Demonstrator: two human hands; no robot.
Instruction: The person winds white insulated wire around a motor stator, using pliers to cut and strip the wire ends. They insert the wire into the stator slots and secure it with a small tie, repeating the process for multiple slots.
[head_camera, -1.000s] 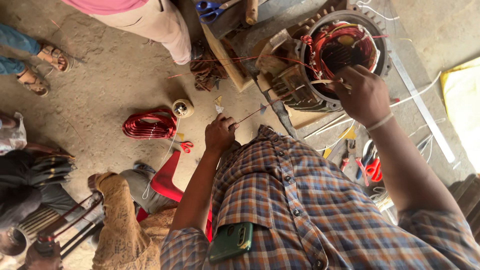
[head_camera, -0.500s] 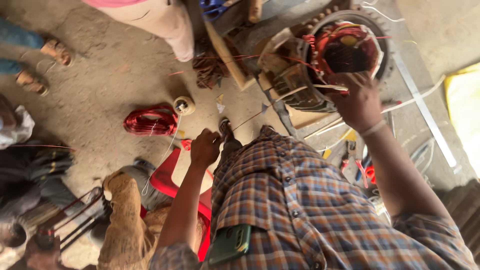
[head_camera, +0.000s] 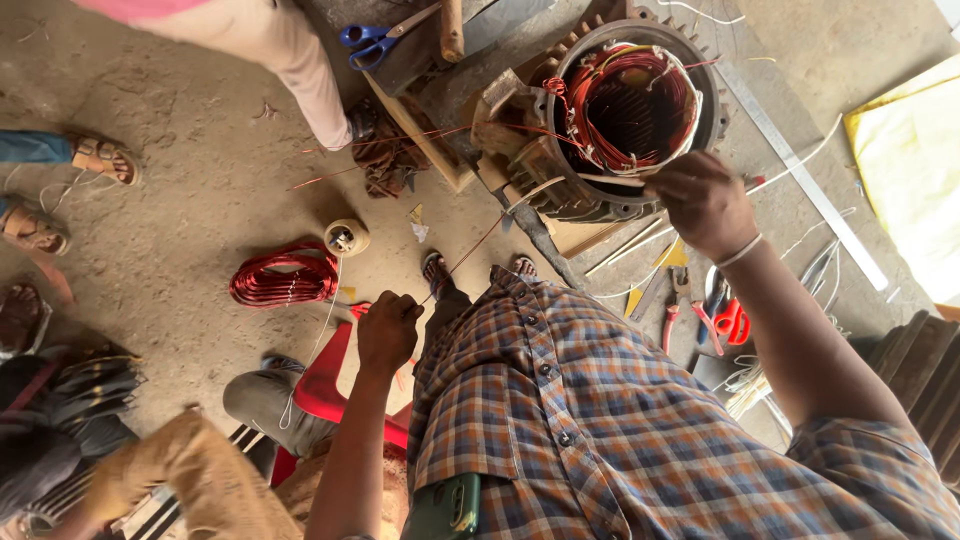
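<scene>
From the head camera, my left hand (head_camera: 388, 330) is clenched on the end of a thin copper wire (head_camera: 470, 252), drawn taut and running up toward one o'clock to the stator (head_camera: 630, 110). My right hand (head_camera: 703, 203) sits at the stator's rim, at about five o'clock on its bore, fingers pinched on a pale strip (head_camera: 560, 186) lying across the red windings (head_camera: 625, 100).

To do this well, I judge I should keep the pull steady and in line with the slot, so the wire does not scrape the iron edge or kink. My right hand should guide and press at the slot mouth while the left only holds tension.

At nine o'clock from my left hand lie a red coil (head_camera: 283, 274) and a tape roll (head_camera: 346, 238). Pliers (head_camera: 683, 300) rest at five o'clock of the stator, scissors (head_camera: 375, 38) at ten.
</scene>
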